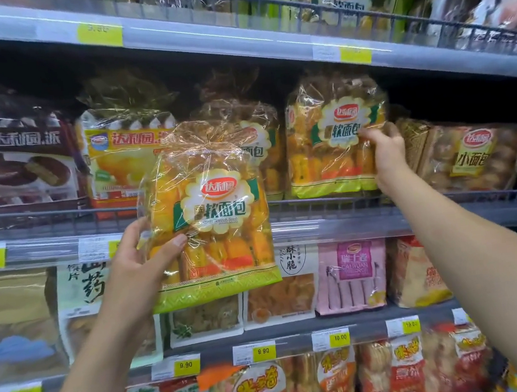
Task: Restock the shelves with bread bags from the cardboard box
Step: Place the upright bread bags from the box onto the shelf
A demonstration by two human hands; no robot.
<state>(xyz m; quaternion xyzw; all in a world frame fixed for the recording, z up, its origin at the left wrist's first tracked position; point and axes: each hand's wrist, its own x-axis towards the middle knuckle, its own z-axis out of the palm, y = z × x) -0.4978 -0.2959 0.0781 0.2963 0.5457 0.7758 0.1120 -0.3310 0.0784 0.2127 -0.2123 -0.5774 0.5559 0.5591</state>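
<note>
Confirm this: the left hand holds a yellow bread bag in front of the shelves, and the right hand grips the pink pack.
Not quite. The head view shows the right hand gripping the shelved bread bag, not the pink pack one shelf lower. The left hand does hold a yellow bread bag.

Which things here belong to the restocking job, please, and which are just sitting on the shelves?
Job: left hand, held bread bag, right hand, shelved bread bag it grips, middle shelf.
Bystanders: pink snack pack, chocolate pie box, yellow price tags.
</note>
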